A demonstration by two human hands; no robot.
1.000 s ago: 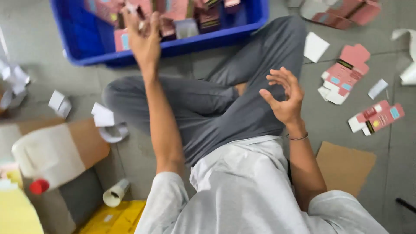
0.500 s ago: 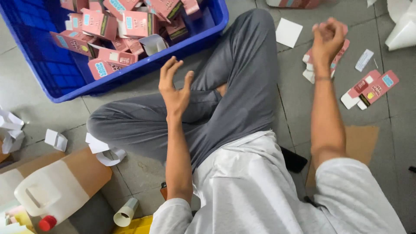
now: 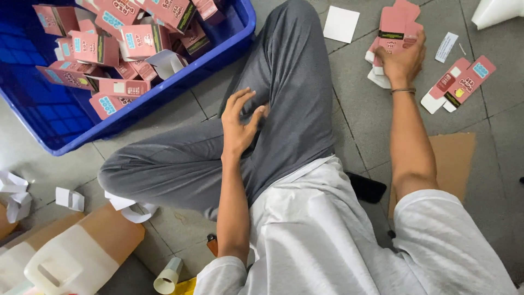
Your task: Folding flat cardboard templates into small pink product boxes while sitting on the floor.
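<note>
Blue crate holds folded pink cartons — right hand fingers grip flat cartons, left hand fingers open.

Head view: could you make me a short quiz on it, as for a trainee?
1. True or false: the right hand rests on a pile of flat pink cartons.
2. What holds the folded pink boxes? A) a blue crate B) a bag C) a shelf
3. What does the left hand hold?

Key: 1 true; 2 A; 3 nothing, it hovers open over the grey trouser leg.
</note>
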